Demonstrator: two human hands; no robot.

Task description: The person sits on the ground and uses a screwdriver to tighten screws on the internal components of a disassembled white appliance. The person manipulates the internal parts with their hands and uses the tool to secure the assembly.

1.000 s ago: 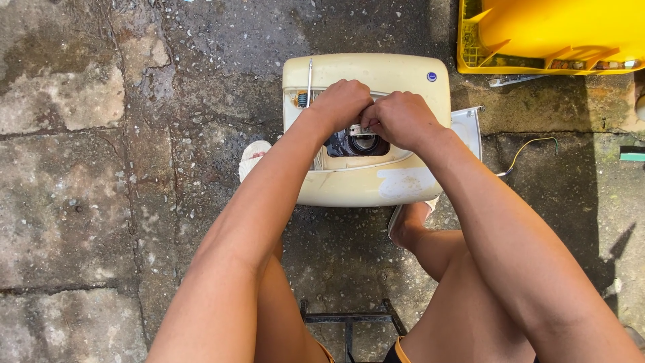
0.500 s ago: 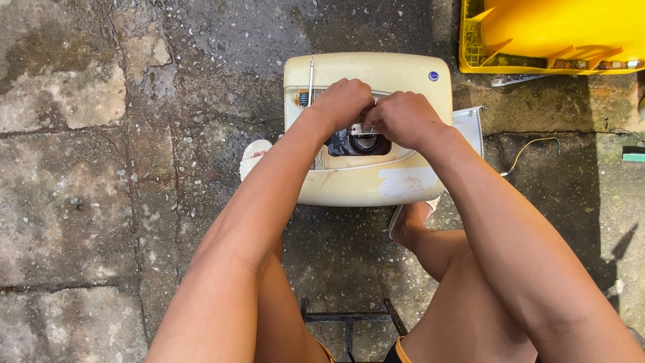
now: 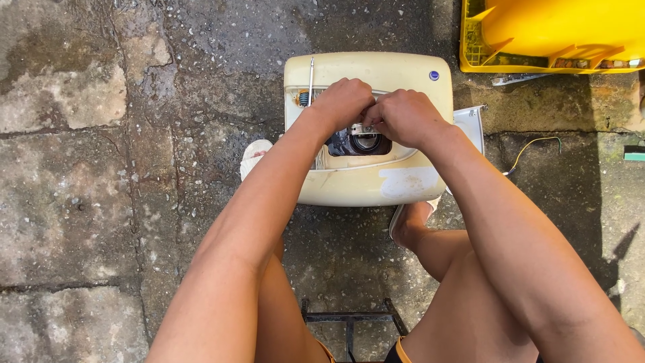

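down on the wet stone paving point(image 3: 80, 202) sits a cream-coloured appliance housing point(image 3: 363, 181), lying flat with a dark round opening point(image 3: 366, 142) in its middle. both hands meet right over that opening. the left hand point(image 3: 342, 102) is curled almost into a fist, knuckles up, fingers bent down toward the edge of the opening; the right hand point(image 3: 403, 115) is curled the same way just beside it, the two touching at the fingertips. between them shows a small silvery metal part point(image 3: 363, 128) at the top of the opening, and both hands seem pinched on it, though the fingers hide the actual grip, so i cannot tell how firmly either one has it.

along the housing's left side a thin metal rod point(image 3: 310, 74) stands by a small coiled spring point(image 3: 304, 99). a blue round badge point(image 3: 434, 75) sits near the far right corner. a pale grey panel point(image 3: 470, 124) juts out from behind the right wrist.

a yellow plastic crate point(image 3: 557, 33) stands at the upper right, well apart from the hands. a thin yellow-green wire point(image 3: 534, 148) curls on the ground to the right. a pale sandal point(image 3: 254, 156) peeks out beside the left forearm, and the dark metal frame of a stool point(image 3: 353, 319) shows between the knees.
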